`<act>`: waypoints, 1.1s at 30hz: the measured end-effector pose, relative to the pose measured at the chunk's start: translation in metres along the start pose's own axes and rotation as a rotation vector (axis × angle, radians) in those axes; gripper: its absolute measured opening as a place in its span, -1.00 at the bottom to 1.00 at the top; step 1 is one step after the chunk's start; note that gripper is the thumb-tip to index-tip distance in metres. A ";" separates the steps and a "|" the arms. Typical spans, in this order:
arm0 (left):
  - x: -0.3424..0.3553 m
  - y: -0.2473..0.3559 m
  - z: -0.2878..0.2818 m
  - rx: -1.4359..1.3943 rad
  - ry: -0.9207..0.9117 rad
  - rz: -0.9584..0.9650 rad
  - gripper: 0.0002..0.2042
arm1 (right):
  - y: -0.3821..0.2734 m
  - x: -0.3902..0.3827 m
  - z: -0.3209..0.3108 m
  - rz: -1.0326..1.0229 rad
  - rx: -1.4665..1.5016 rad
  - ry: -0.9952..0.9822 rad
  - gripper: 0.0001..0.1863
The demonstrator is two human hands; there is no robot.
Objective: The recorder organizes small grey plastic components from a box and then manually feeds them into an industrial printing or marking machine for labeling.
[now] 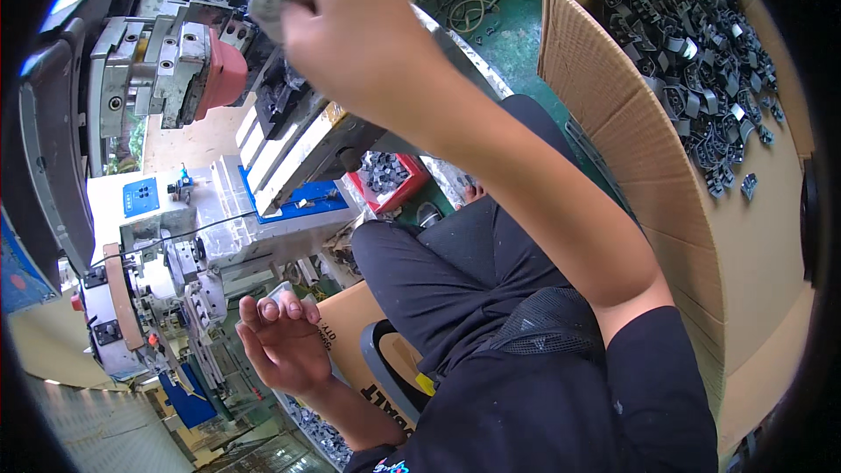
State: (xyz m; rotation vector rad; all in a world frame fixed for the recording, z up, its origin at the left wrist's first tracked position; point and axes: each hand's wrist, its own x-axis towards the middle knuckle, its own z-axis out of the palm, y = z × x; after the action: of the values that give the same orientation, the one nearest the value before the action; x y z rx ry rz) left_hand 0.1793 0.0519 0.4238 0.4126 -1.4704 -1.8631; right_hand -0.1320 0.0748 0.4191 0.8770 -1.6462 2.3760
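My right hand [350, 17] is raised at the top, over the machine, its fingers closed round a crumpled grey-white rag-like piece [273, 2]. Below it, a dark block [282, 103] sits on the machine's metal bed. My left hand [289, 346] is low on the left, palm up, fingers loosely bent and apart. A small pale piece [280, 291] shows at its fingertips; whether it is held or covers a finger, I cannot tell. A red guard-like part [222, 74] on the machine head is left of my right hand.
At right stands a large cardboard box [631, 123] with many small dark metal clips [692, 52]. A red bin [407, 191] of small grey parts is beside the machine. Another carton [350, 320] lies near my left arm. Cables [469, 13] lie on the green floor.
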 end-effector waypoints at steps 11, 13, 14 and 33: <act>-0.010 0.000 -0.016 -0.119 0.061 0.043 -0.58 | -0.029 -0.022 0.037 0.249 0.147 -0.136 -0.77; -0.011 -0.008 -0.019 -0.195 0.097 0.064 -0.59 | -0.027 -0.027 0.039 0.258 0.278 -0.140 -0.73; -0.010 -0.012 -0.022 -0.175 0.091 0.045 -0.59 | -0.024 -0.030 0.039 0.293 0.308 -0.131 -0.73; -0.051 -0.126 -0.200 0.134 0.592 -0.354 -0.70 | -0.051 -0.007 -0.011 0.585 0.136 -0.302 -0.68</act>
State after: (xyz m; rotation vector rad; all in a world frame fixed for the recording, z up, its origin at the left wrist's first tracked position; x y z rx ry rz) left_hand 0.3007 -0.0423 0.2370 1.2388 -1.1589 -1.6873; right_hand -0.1092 0.1063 0.4544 0.9094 -2.1160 2.8766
